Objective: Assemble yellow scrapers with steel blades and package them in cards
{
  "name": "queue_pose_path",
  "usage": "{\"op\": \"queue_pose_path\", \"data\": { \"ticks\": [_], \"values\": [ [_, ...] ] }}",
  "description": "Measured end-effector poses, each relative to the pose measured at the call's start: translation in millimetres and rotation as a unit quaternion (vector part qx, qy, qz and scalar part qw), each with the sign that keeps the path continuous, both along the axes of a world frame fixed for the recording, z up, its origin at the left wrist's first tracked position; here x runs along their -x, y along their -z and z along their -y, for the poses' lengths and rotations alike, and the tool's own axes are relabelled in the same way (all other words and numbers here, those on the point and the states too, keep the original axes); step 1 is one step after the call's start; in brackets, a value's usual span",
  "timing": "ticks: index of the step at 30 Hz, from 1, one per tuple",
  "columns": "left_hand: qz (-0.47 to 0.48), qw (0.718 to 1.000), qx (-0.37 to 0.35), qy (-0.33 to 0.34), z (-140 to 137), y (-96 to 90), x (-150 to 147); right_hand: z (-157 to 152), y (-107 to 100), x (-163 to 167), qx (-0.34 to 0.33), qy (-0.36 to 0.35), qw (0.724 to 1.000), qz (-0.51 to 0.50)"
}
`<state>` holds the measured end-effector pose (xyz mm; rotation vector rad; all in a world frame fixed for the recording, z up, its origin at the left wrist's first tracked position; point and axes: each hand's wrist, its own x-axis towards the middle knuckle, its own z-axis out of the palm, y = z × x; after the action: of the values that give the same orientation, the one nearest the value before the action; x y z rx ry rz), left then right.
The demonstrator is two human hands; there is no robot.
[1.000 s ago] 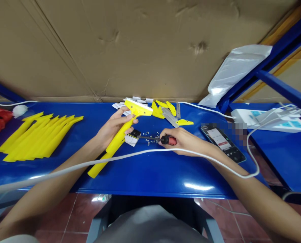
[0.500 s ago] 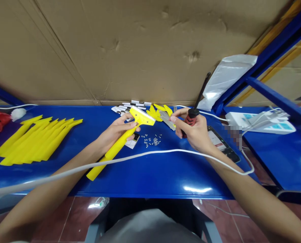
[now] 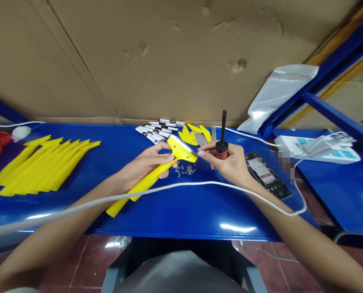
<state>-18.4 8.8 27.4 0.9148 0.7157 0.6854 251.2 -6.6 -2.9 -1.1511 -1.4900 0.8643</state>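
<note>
My left hand (image 3: 147,162) is closed round the neck of a yellow scraper (image 3: 181,150), its head tilted up and right. A shiny metal strip runs along the head's far edge. My right hand (image 3: 233,160) keeps a red-and-black screwdriver (image 3: 222,149) in its palm, shaft pointing up. Its thumb and forefinger meet at the right end of the scraper head; whether they pinch anything there I cannot tell. Loose screws and nuts (image 3: 188,168) lie just beyond the scraper. Below it rests another yellow handle (image 3: 117,207), partly covered.
Yellow scraper handles (image 3: 47,167) lie in a row at left. At the back are white-and-black pieces (image 3: 157,132), small yellow parts (image 3: 205,132) and grey metal plates (image 3: 201,139). A white cable (image 3: 181,185) crosses before my arms. A phone (image 3: 267,173) and power strip (image 3: 318,149) lie right.
My right hand has moved left from beside the metal plates to the scraper head, and the screwdriver now stands more upright. The scraper has shifted slightly right and down.
</note>
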Motion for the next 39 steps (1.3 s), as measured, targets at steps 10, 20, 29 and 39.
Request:
{"op": "queue_pose_path", "data": {
  "ticks": [10, 20, 29, 39],
  "values": [
    [-0.022, 1.000, 0.020, -0.001, 3, -3.5, -1, -1, 7, 1, -0.039, -0.053, 0.997, 0.029],
    [-0.033, 0.999, 0.021, -0.009, 4, -4.9, -2, -3, 7, 0, -0.075, -0.101, 0.991, 0.052],
    [-0.019, 1.000, 0.012, 0.013, 1, 2.7, -1, -6, 11, 1, -0.113, -0.114, 0.984, 0.077],
    [-0.032, 0.999, 0.030, 0.021, 4, 3.6, -1, -5, 14, 9, -0.066, -0.129, 0.989, 0.026]
  ]
}}
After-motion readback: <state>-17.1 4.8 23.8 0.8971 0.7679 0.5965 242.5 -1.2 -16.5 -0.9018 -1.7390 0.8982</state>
